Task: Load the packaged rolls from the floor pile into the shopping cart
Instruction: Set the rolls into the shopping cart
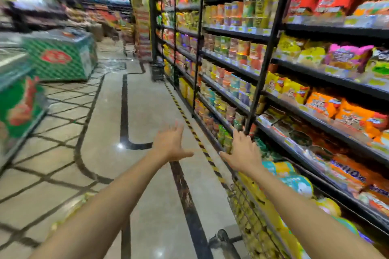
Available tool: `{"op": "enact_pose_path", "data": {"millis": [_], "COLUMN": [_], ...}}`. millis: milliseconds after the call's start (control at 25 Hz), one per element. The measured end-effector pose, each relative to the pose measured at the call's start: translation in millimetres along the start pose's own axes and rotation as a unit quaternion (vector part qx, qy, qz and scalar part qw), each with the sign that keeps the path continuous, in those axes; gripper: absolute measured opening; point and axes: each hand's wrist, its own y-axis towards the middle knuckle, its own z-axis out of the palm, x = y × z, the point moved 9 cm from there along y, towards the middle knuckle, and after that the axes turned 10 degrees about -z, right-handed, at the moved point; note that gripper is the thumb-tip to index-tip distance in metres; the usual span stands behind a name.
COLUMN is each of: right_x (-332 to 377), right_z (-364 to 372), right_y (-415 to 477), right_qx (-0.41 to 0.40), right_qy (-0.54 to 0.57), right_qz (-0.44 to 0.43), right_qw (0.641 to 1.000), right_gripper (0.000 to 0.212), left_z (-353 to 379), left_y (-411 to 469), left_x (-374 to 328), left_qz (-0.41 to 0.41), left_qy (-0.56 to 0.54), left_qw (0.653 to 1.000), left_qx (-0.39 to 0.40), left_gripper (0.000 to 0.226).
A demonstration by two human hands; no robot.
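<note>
Yellow packaged rolls [255, 190] lie in shopping cart [250, 229]; left hand [170, 145], right hand [242, 153] outspread

The wire-mesh shopping cart [249, 216] stands at the near right, its mesh side facing left. Yellow and teal packaged rolls [294, 182] fill it, heaped above the rim. Motion blur hides their labels.
</note>
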Motion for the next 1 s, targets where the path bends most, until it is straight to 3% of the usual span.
{"op": "enact_pose_path", "data": {"millis": [200, 440, 680, 1000], "right_x": [192.7, 371.0, 453.1, 523.1], "right_z": [50.7, 118.0, 191.6, 283.9], "right_y": [66.6, 96.9, 164.7, 342.7], "right_qx": [0.035, 0.094, 0.159, 0.196], "right_qy": [0.032, 0.084, 0.087, 0.061], "right_qz": [-0.130, -0.247, -0.300, -0.375], "right_qw": [0.990, 0.961, 0.937, 0.904], "right_gripper": [0.078, 0.082, 0.086, 0.082], "left_z": [-10.8, 5.7, 37.8, 87.2], "left_y": [-29.1, -80.1, -52.5, 94.9], "left_x": [229.2, 412.6, 508.3, 585.0], "left_qz": [-0.191, -0.333, -0.411, -0.477], "left_qy": [-0.003, -0.005, -0.009, -0.021], "left_qw": [0.981, 0.943, 0.912, 0.879], "left_qx": [-0.028, 0.001, 0.009, 0.015], "left_gripper": [0.102, 0.104, 0.110, 0.105]}}
